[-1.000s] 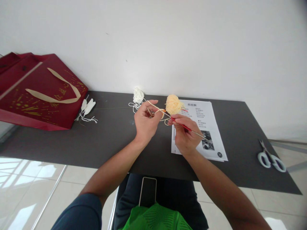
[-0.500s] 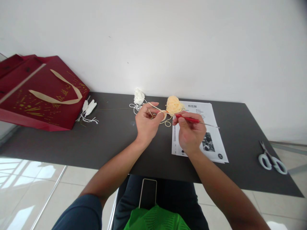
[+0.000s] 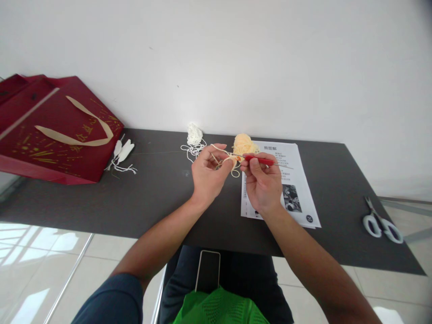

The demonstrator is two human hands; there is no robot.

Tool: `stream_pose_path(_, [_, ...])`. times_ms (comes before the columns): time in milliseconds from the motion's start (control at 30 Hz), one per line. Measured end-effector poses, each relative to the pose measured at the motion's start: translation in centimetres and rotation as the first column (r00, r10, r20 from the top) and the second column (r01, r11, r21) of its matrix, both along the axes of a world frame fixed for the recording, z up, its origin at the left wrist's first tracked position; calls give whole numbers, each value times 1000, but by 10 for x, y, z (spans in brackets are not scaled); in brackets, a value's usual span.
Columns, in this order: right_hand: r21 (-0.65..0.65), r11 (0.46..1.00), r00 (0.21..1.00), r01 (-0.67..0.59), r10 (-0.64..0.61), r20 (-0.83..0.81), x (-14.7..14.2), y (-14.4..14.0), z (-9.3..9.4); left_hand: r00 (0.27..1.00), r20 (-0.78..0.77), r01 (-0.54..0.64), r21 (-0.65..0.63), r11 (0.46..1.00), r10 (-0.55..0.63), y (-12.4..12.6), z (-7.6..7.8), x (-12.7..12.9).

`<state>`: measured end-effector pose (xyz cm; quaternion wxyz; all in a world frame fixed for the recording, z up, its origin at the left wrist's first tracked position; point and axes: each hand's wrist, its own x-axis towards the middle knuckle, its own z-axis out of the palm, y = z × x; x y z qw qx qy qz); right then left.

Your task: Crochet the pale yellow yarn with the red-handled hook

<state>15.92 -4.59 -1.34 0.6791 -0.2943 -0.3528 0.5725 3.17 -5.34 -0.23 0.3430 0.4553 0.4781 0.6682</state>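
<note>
My left hand (image 3: 209, 173) pinches a small piece of pale yellow crochet work (image 3: 232, 159), with a strand of yarn running over its raised index finger. In my right hand (image 3: 263, 182) is a crochet hook (image 3: 259, 160) with a red handle, its metal shaft sticking out at both ends. The hook's left tip meets the crochet work, where a small orange spot shows; the exact stitch is too small to make out. Just behind the hands lies a ball of pale yellow yarn (image 3: 243, 143), with a loose loop hanging below the work.
Printed sheets (image 3: 297, 166) lie under and beside my right hand. White yarn (image 3: 195, 135) sits by the wall. White crocheted pieces (image 3: 123, 152) rest near a dark red gift bag (image 3: 64, 139) at left. Scissors (image 3: 381, 222) lie at the right edge. A phone (image 3: 208, 271) is on my lap.
My right hand has shifted left with the hook, nearer my left hand, and the hook has slid further into the work. The left hand still grips the crochet piece.
</note>
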Motion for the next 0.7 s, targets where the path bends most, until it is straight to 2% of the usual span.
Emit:
stream_pose_path(167, [-80, 994, 994, -70, 62, -95, 0, 1, -3, 1000, -12, 6, 9, 1000, -6, -2, 2, 2])
stream_pose_path(400, [-108, 987, 987, -117, 103, -124, 0, 1, -2, 999, -31, 8, 16, 1000, -7, -2, 2, 2])
stream_pose_path(533, [-67, 990, 987, -122, 114, -113, 3, 1, 1, 1000, -18, 12, 13, 1000, -12, -1, 1, 2])
stream_pose_path(700, [36, 999, 999, -37, 37, 4, 6, 1, 4, 1000, -13, 22, 3, 1000, -22, 0, -1, 1])
